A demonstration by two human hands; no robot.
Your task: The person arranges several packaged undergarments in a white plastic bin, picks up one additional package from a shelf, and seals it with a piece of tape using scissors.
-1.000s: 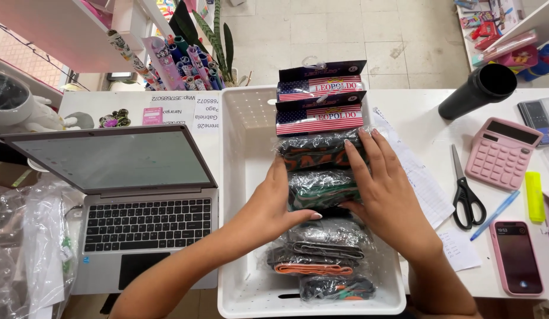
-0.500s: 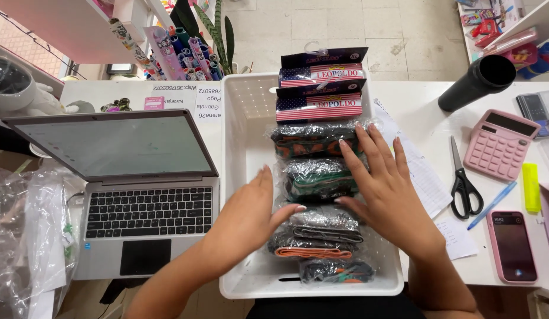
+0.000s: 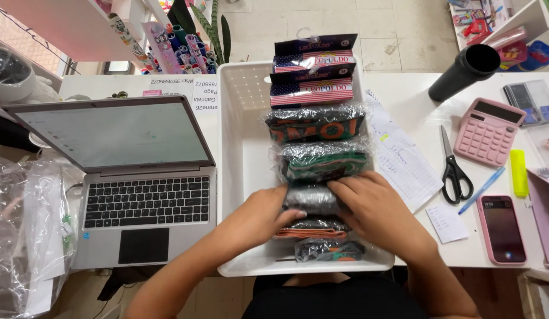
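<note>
A white plastic bin stands on the table with a row of clear-wrapped folded garments standing in it. My left hand and my right hand press from either side on a grey wrapped packet in the near half of the row. Behind it stand a green packet and a dark packet with orange print. Two flag-printed card packs stand at the far end. An orange-edged packet and a dark one lie nearest me.
An open grey laptop lies left of the bin, with clear plastic bags at the far left. On the right are paper slips, black scissors, a pink calculator, a phone, a blue pen, a yellow marker and a black tumbler.
Both hands have moved back toward me along the row, from the dark and green packets to the grey packet, and closed in on its sides. The view has shifted slightly.
</note>
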